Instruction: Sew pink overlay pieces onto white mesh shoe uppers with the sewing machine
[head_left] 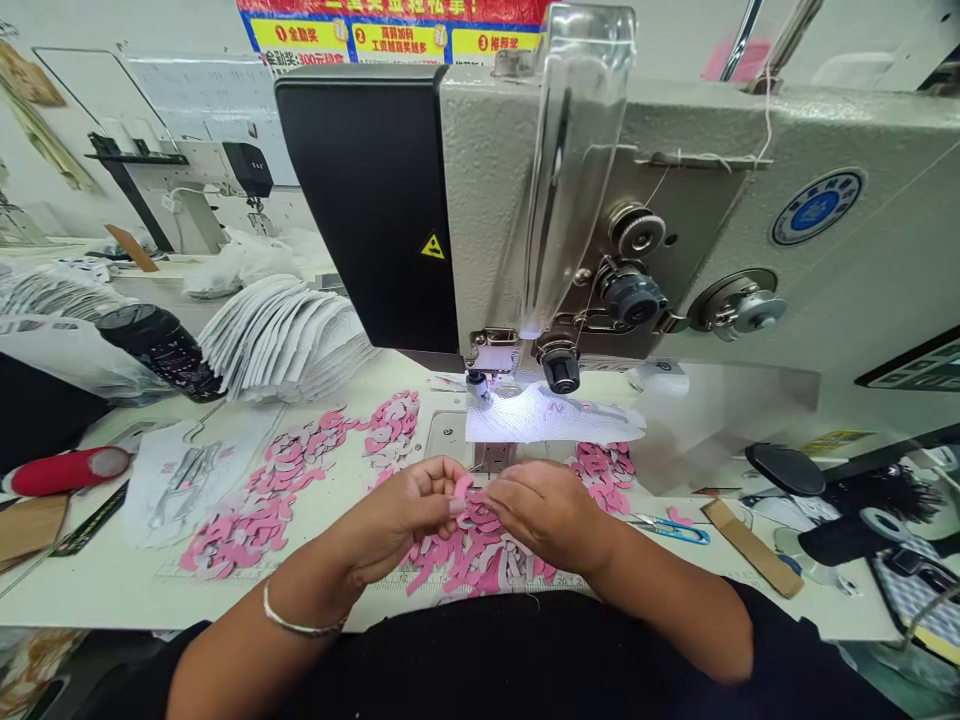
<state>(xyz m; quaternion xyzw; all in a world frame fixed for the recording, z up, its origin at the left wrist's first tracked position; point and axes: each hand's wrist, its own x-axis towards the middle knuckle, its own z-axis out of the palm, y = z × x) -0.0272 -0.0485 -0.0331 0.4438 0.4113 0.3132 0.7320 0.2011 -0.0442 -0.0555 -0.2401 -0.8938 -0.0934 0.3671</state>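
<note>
My left hand (420,500) pinches a small pink curved fabric piece (463,486) between thumb and fingertips. Close beside it, my right hand (551,512) has its fingers pressed together; whatever lies in them is hidden. Both hands are just above a heap of loose pink cut pieces (480,560), some showing a pale side. Beyond them, a white mesh-like fabric panel (555,418) lies under the lit needle area of the sewing machine (495,200), apart from my fingers.
More pink pieces (240,530) spread to the left. Further back stands a stack of white panels (281,335). At the left are a red cylindrical object (67,470) and a black bottle-like object (157,345). Blue-handled snips (679,530) and a brown strip (754,548) lie at the right.
</note>
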